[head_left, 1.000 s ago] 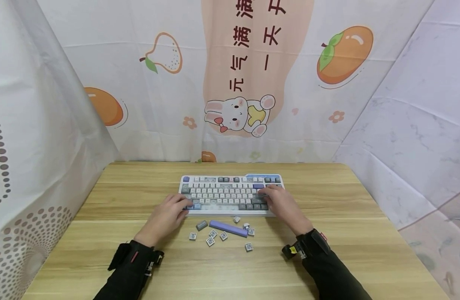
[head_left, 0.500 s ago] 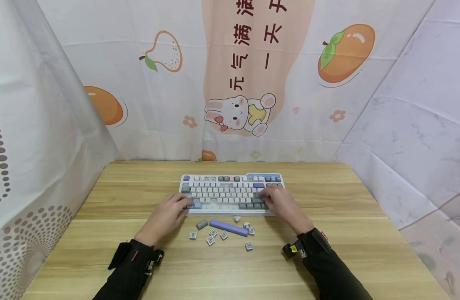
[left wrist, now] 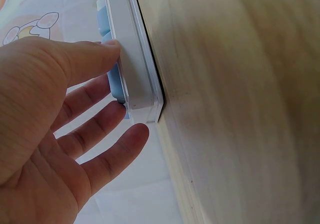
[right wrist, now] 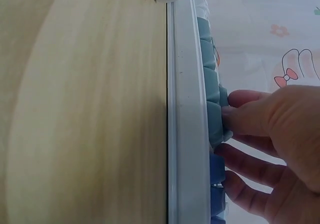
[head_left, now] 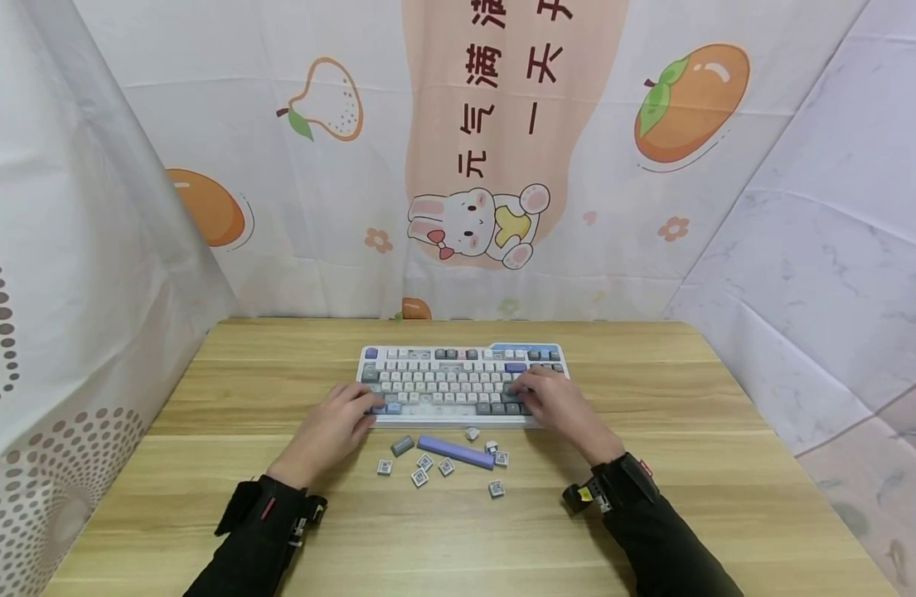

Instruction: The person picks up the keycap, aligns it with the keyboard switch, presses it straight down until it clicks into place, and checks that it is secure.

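A white keyboard (head_left: 458,421) lies toward the far side of the table, its spacebar slot bare. At its front left corner, my left hand (head_left: 334,423) holds the edge; the left wrist view shows the thumb on the front rim by the blue keycaps (left wrist: 115,81) and the other fingers around the corner. Over the right-hand keys, my right hand (head_left: 558,404) pinches a grey keycap (right wrist: 227,134) between thumb and index finger, close above the front row. Its other fingers rest near the dark blue keycaps (right wrist: 217,169).
In front of the keyboard lie a long purple spacebar (head_left: 456,453), a wide grey keycap (head_left: 402,446) and several small loose keycaps (head_left: 419,478). The wooden table (head_left: 428,547) extends toward the person. A printed curtain (head_left: 353,191) hangs behind the table.
The right fingertips have shifted slightly left over the grey keys. My left hand keeps its place, and the loose keycaps have not moved.
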The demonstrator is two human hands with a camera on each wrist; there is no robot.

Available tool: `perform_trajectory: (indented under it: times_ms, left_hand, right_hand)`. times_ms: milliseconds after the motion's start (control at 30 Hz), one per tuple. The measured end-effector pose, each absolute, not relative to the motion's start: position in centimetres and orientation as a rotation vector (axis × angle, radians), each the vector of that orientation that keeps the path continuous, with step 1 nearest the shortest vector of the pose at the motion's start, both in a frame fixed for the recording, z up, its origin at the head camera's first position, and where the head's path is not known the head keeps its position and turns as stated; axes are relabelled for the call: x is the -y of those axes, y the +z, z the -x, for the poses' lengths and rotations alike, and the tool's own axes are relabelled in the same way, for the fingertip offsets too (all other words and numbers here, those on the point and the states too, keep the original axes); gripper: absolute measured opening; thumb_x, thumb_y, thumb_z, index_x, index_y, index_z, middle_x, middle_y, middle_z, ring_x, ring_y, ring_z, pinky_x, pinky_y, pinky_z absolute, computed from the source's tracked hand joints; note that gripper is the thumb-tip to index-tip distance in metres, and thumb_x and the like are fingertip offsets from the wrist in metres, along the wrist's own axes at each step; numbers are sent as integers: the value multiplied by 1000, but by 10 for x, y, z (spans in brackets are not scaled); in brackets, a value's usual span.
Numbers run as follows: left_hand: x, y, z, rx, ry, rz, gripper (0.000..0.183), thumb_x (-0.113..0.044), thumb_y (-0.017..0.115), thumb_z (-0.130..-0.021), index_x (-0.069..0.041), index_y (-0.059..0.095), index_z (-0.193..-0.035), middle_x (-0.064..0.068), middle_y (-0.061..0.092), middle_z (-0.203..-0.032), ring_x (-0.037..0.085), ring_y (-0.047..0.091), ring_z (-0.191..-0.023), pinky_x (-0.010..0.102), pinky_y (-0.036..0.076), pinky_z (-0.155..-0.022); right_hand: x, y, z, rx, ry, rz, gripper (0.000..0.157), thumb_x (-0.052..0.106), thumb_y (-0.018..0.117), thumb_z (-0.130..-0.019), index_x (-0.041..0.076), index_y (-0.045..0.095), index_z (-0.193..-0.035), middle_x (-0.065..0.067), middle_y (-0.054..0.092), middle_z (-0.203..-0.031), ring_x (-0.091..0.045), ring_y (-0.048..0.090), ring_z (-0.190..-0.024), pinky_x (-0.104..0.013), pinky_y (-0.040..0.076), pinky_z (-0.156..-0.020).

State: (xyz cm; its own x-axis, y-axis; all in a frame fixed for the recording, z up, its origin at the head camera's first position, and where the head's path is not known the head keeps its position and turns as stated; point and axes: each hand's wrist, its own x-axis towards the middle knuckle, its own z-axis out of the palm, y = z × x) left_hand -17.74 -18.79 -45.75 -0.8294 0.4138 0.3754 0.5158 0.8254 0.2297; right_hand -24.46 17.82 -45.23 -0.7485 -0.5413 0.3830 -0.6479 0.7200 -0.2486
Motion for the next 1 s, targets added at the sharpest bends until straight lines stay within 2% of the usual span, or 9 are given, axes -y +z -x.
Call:
perform_trajectory:
  times_ms: [400,767,1000]
  left_hand:
    - [189,-458,178,2691,-467,705,23,-11,69,-84,-11,69,-107,6,61,-112,24,53,-107,39,45,-91]
    - [187,-458,179,2697,-449,705,23,-12,69,-84,-13,69,-107,6,61,-112,23,53,-107,39,45,-91]
    - [187,-458,178,2696,-468,699,22,-12,69,-84,-13,69,-107,5,61,-112,23,53,-107,39,45,-91]
  right_hand:
    - [-177,-453,248,2648,527,-926,26,-3,65,-82,7,65,-106,-5,65,-98,-21,60,-92,-36,51,-82]
    - [-179,-454,246,2657,478,-938,19,-1,64,-83,12,71,-95,-2,63,-95,-19,58,-90,-35,50,-79]
    - [-178,-453,246,2667,515,-922,20,-2,65,-83,12,71,-96,0,66,-94,-18,60,-90,-37,50,-80]
